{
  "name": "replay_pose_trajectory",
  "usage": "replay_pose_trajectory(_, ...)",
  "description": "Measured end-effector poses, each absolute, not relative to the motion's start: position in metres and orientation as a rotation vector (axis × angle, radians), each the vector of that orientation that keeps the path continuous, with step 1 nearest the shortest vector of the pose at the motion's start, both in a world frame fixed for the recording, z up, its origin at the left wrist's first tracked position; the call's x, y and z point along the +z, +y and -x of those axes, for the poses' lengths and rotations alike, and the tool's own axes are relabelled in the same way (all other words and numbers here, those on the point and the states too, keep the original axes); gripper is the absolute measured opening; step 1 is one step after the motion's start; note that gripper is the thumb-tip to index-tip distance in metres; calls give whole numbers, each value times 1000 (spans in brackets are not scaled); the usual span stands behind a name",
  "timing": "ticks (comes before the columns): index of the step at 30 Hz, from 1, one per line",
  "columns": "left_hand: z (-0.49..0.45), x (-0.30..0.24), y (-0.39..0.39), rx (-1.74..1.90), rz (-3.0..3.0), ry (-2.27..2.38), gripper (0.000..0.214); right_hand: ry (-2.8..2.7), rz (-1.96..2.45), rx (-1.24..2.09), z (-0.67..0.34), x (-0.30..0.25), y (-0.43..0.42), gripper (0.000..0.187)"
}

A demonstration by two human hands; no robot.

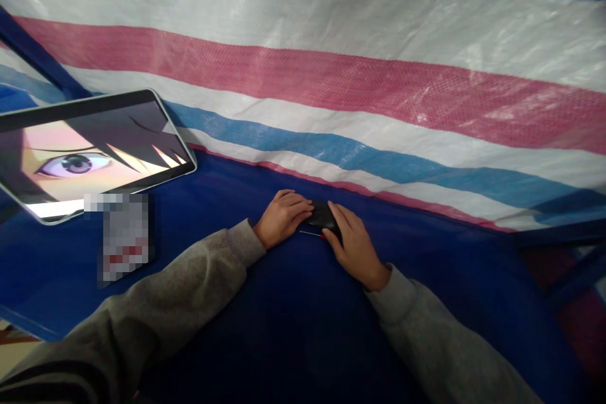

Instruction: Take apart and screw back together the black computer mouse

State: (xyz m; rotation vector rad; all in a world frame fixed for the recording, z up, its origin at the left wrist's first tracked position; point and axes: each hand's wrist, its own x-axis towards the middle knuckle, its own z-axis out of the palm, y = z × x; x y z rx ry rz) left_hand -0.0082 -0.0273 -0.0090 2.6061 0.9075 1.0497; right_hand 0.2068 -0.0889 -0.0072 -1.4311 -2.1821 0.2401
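Note:
A small black, flat, oblong object [320,215] lies on the blue surface between my two hands; its kind is not clear. My left hand [284,217] holds its left end with the fingers bent and close together. At its right end, my right hand [353,243] grips it, the fingers over the far edge and the thumb on the near side. A thin light rod with a red tip [322,236] lies just in front of it, by my right thumb.
A tablet [192,161] with a lit picture of an eye leans at the left. Before it stands a blurred-out card or packet [125,237]. Striped plastic sheeting [331,76] hangs behind the blue tabletop [293,328]. Dark blue frame bars [563,232] flank it.

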Motion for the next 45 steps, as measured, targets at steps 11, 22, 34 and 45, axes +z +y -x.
replay_pose_trajectory(11,10,-7,-28,1123,-2515,816,13,-2187,1426,245,-207,-7,-90,56)
replay_pose_trajectory(22,9,-4,-28,1087,-2411,859,14,-2186,1387,198,-208,-13,-89,54)
replay_pose_trajectory(34,9,-5,-27,1115,-2447,819,10,-2189,1368,180,-209,-11,-89,57)
replay_pose_trajectory(45,9,-3,-29,1038,-2456,847,15,-2178,1378,186,-209,-14,-89,58)
